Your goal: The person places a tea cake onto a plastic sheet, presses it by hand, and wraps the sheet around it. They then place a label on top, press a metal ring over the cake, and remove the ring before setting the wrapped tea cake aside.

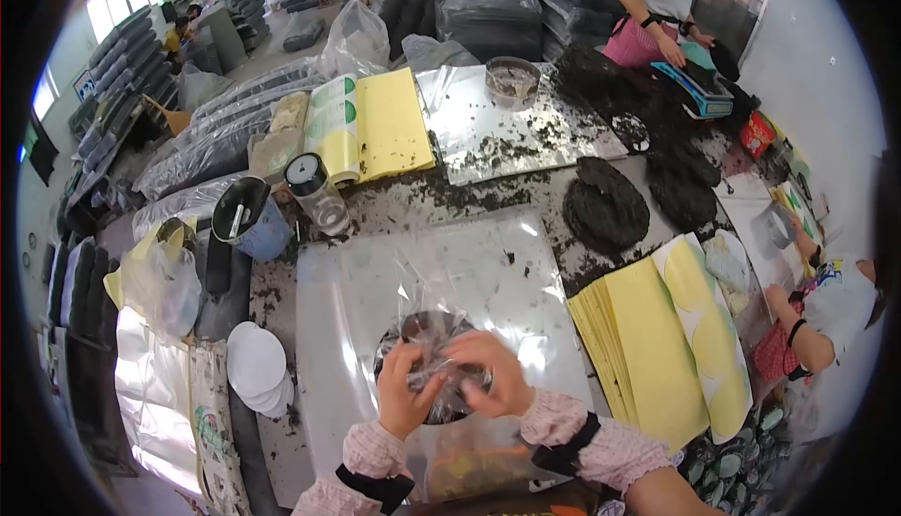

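Note:
A dark round bundle point(449, 413) wrapped in thin clear plastic lies on the shiny board in front of me. My left hand point(404, 389) curls against its left side, thumb and fingers pinching the gathered plastic film point(434, 358). From the right, my right hand point(490, 370) reaches over the top with bent fingers on the same film. A loose end of the plastic stands up above the bundle. The exact contents of the wrap are partly hidden by my hands and by glare.
Around the board point(347, 309) are white paper discs point(256, 366), a blue bin point(258, 225), a clear jar point(324, 201) and yellow paper sheets point(648, 347). Dark round cakes point(605, 206) and crumbs lie beyond. Two co-workers stand at the right; one handles a blue scale point(699, 93).

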Tool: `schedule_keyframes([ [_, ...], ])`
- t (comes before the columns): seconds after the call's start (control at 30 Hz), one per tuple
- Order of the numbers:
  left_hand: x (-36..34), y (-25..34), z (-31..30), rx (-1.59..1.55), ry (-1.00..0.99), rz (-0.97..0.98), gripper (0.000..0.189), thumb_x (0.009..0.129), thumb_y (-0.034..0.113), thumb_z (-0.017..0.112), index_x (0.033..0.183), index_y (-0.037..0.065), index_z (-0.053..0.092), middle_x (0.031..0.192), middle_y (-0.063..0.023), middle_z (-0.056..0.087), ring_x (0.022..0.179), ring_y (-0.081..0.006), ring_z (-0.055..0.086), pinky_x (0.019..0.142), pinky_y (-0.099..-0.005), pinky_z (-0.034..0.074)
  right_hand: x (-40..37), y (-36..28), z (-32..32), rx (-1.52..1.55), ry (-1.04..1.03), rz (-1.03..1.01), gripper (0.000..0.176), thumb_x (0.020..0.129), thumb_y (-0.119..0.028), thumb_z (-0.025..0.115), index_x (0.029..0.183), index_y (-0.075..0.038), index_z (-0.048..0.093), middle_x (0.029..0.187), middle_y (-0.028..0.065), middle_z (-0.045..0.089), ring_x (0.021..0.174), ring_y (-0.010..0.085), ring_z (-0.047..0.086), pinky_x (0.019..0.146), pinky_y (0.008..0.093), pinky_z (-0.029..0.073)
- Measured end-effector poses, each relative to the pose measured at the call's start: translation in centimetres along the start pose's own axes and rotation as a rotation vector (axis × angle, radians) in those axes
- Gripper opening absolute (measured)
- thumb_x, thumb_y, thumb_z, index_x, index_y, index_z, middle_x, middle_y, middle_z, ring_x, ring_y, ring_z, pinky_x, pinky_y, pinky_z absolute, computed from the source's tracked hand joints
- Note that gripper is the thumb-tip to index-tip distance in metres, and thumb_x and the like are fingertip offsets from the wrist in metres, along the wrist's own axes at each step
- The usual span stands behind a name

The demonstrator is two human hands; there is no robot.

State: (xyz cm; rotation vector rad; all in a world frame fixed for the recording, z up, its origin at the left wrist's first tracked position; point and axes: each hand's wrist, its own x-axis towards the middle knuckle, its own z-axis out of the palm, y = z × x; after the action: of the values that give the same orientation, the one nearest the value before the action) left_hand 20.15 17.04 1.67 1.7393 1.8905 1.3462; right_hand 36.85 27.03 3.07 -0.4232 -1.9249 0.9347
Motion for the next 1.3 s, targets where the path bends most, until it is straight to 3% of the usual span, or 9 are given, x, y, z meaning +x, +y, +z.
schedule_keyframes([
  [0.07,-0.3,-0.2,0.6,0.056,-0.025,-0.028,0.044,0.077,0.02,0.083,0.11,0.003,0.061,0.105,-0.0153,0.066,0.106,-0.0403,0.061,0.104,-0.0498,0.044,1.5,-0.2,-0.3,0.177,0.358,0.364,0.047,0.083,-0.008,0.063,0.127,0.005,0.056,0.117,0.02,0.062,0.116,0.0301,0.058,0.102,0.0391,0.045],
  [0.33,0.0,-0.5,2.0,0.063,0.334,-0.127,0.052,0.071,0.008,0.081,0.118,0.004,0.057,0.119,-0.016,0.058,0.115,-0.0373,0.053,0.103,-0.0475,0.043,-0.1,-1.3,1.9,-0.105,-0.232,-0.037,0.031,0.088,-0.014,0.068,0.119,-0.008,0.068,0.127,0.0142,0.061,0.118,0.035,0.058,0.101,0.0447,0.047],
  [0.67,-0.2,2.5,-0.7,0.417,-0.366,0.064,0.09,0.079,0.039,0.074,0.147,-0.009,0.039,0.157,-0.0257,0.035,0.15,-0.0419,0.025,0.123,-0.0558,0.013,-1.6,2.2,2.7,-0.254,-0.348,0.177,0.019,0.084,-0.008,0.064,0.102,-0.001,0.068,0.105,0.0158,0.063,0.099,0.0335,0.063,0.083,0.0401,0.053],
  [0.73,-0.2,2.8,0.0,0.505,-0.421,0.002,0.094,0.082,0.046,0.072,0.148,-0.01,0.036,0.16,-0.0257,0.029,0.152,-0.0407,0.021,0.123,-0.0561,0.011,-0.8,0.3,-3.3,0.01,-0.274,0.313,0.026,0.086,-0.005,0.065,0.112,0.0,0.067,0.111,0.0168,0.066,0.104,0.0332,0.064,0.088,0.0377,0.053],
  [0.9,0.4,2.6,0.6,0.529,-0.445,0.029,0.098,0.082,0.047,0.073,0.148,-0.013,0.034,0.158,-0.0303,0.03,0.152,-0.0395,0.022,0.123,-0.0559,0.008,-8.1,3.5,-27.7,-1.218,0.373,0.337,0.04,0.092,-0.036,0.068,0.109,0.0,0.066,0.115,0.0202,0.064,0.107,0.0396,0.06,0.098,0.048,0.045],
  [0.97,0.4,1.8,0.5,0.471,-0.488,0.022,0.097,0.081,0.046,0.073,0.148,-0.013,0.034,0.155,-0.0302,0.035,0.15,-0.0399,0.026,0.123,-0.0558,0.01,-15.9,6.5,-39.9,-1.73,0.365,0.937,0.054,0.096,-0.048,0.059,0.106,0.004,0.069,0.117,0.0228,0.063,0.103,0.0392,0.06,0.096,0.0499,0.044],
  [1.07,0.3,1.9,0.8,0.494,-0.452,0.04,0.094,0.083,0.044,0.072,0.147,-0.013,0.034,0.152,-0.0298,0.04,0.148,-0.0396,0.029,0.123,-0.056,0.01,-21.1,4.5,-42.5,-1.865,0.277,0.882,0.066,0.096,-0.057,0.052,0.095,0.005,0.071,0.102,0.022,0.067,0.093,0.0383,0.062,0.088,0.0517,0.046],
  [1.2,-0.1,1.7,0.8,0.539,-0.472,0.032,0.091,0.085,0.041,0.069,0.149,-0.011,0.032,0.156,-0.0282,0.034,0.15,-0.0392,0.026,0.123,-0.0557,0.009,-16.2,-4.4,-23.5,-1.265,-0.581,0.86,0.032,0.097,-0.034,0.055,0.106,-0.008,0.072,0.098,0.0192,0.067,0.091,0.0382,0.067,0.082,0.0519,0.051],
  [1.3,-0.1,1.8,1.0,0.551,-0.494,0.018,0.09,0.087,0.042,0.067,0.151,-0.01,0.029,0.159,-0.0265,0.029,0.151,-0.0387,0.022,0.124,-0.055,0.008,-19.8,-6.7,-20.3,-1.066,0.05,0.858,0.033,0.095,-0.025,0.059,0.119,-0.002,0.065,0.114,0.0222,0.066,0.109,0.0404,0.064,0.094,0.0531,0.049],
])
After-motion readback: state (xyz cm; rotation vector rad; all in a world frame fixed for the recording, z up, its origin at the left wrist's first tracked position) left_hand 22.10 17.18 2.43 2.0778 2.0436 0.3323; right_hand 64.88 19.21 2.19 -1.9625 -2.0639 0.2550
